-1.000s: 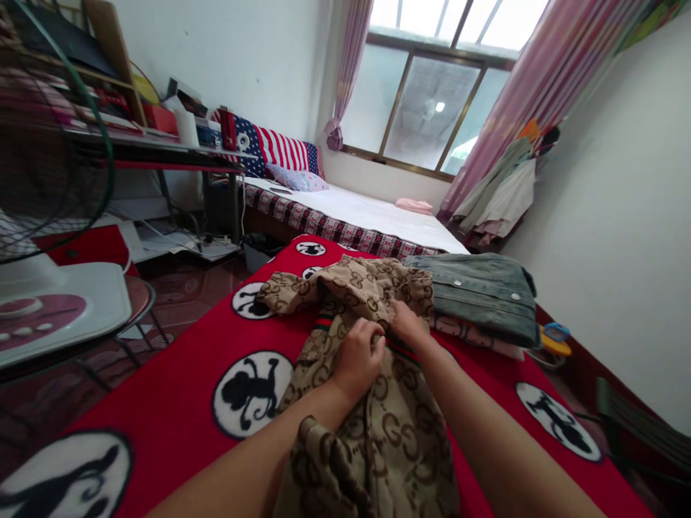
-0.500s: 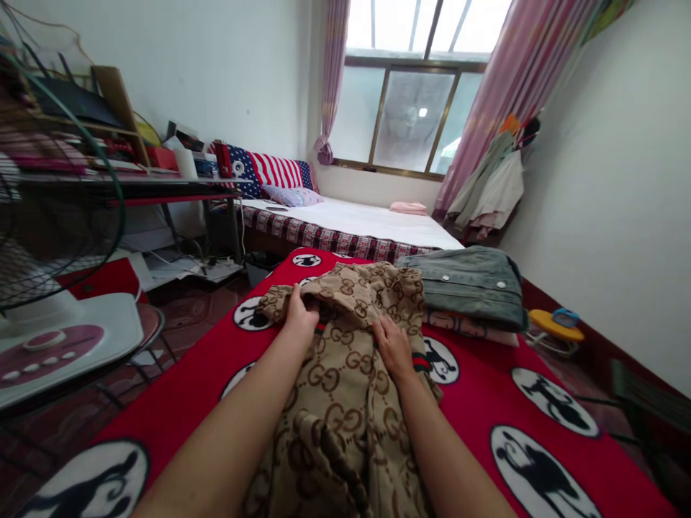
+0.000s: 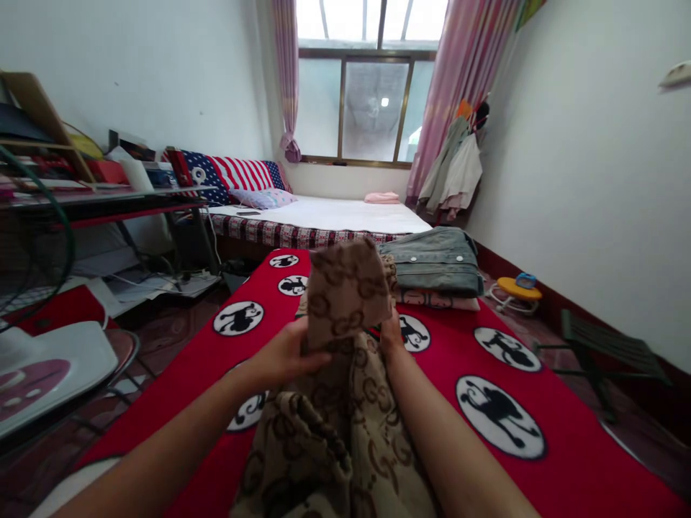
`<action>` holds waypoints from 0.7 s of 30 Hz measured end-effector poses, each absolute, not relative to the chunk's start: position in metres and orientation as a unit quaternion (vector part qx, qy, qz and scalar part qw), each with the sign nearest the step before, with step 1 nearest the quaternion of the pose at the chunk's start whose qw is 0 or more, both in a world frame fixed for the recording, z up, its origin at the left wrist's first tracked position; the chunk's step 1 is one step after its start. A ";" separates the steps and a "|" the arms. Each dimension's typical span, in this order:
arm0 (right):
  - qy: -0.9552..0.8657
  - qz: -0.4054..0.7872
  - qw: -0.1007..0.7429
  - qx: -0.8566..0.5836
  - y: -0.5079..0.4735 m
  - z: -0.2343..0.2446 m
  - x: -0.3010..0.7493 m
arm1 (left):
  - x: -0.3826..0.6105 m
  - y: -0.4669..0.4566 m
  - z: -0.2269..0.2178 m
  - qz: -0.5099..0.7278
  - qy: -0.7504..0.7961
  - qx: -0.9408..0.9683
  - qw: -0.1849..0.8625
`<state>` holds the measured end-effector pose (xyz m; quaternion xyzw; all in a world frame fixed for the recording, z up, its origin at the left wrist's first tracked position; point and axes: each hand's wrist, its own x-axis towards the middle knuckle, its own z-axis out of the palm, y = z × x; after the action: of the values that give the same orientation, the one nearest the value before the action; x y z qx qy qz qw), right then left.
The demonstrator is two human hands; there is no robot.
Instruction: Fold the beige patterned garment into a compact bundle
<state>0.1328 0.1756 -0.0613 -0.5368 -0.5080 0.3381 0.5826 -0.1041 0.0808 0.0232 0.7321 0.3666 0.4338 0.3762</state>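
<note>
A tan jacket [image 3: 378, 424] with a brown interlocking-letter print lies on a red blanket [image 3: 432, 475], its lower part nearest me. Its upper part is lifted and stands as a flap in the middle of the view. My left hand [image 3: 294, 352] is closed on the lower left edge of that flap, thumb in front and fingers partly behind the cloth. At the right edge of the flap, my right hand [image 3: 391, 332] is wrapped round the jacket, its fingertips hidden by the fabric. A gathered cuff or hem shows below my left hand.
Folded denim [image 3: 432, 259] lies on another folded cloth just beyond my right hand. A cluttered desk [image 3: 108, 198] and a white-topped stool [image 3: 80, 367] stand at left. At right are a yellow stool [image 3: 518, 289] and a dark folding stool [image 3: 610, 345]. A bed [image 3: 335, 212] is beyond.
The upper part of the jacket, flat on the blanket before, is raised and drawn toward me. My left hand has come nearer with it. The view has swung right.
</note>
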 end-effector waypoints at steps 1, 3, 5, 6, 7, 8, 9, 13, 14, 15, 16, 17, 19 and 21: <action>-0.511 0.348 0.573 -0.539 0.173 -0.057 0.134 | -0.108 0.066 0.014 0.367 0.360 0.785 0.346; -0.519 0.371 0.550 -0.539 0.165 -0.049 0.138 | -0.120 0.041 0.000 0.325 0.372 0.811 0.314; -0.530 0.391 0.528 -0.536 0.154 -0.042 0.145 | -0.135 0.020 -0.008 0.327 0.402 0.791 0.326; -0.533 0.403 0.519 -0.534 0.147 -0.039 0.149 | -0.144 0.010 -0.010 0.324 0.409 0.777 0.353; -0.531 0.416 0.509 -0.534 0.138 -0.037 0.154 | -0.152 0.000 -0.011 0.318 0.411 0.764 0.383; -0.529 0.430 0.500 -0.534 0.128 -0.035 0.158 | -0.159 -0.010 -0.011 0.307 0.412 0.756 0.405; -0.529 0.440 0.488 -0.537 0.118 -0.033 0.161 | -0.165 -0.020 -0.011 0.291 0.412 0.756 0.417; -0.601 0.403 0.402 -0.560 0.071 -0.022 0.165 | -0.171 -0.044 -0.006 0.263 0.422 0.789 0.362; -0.617 0.397 0.387 -0.558 0.060 -0.016 0.163 | -0.169 -0.046 -0.003 0.281 0.431 0.786 0.342; -0.617 0.412 0.382 -0.550 0.049 -0.008 0.161 | -0.167 -0.046 0.002 0.312 0.445 0.775 0.323; -0.601 0.448 0.389 -0.534 0.039 0.002 0.158 | -0.165 -0.047 0.007 0.347 0.461 0.757 0.307; -0.572 0.496 0.405 -0.513 0.030 0.013 0.155 | -0.165 -0.047 0.012 0.376 0.475 0.739 0.295; -0.498 0.584 0.444 -0.462 0.012 0.036 0.149 | -0.166 -0.052 0.023 0.401 0.477 0.729 0.283; -0.454 0.629 0.469 -0.422 -0.007 0.051 0.143 | -0.170 -0.059 0.033 0.387 0.467 0.752 0.261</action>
<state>0.1429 -0.0068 0.0513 -0.4218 -0.4537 0.6292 0.4695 -0.1695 -0.0586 0.0329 0.7516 0.4666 0.3866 0.2607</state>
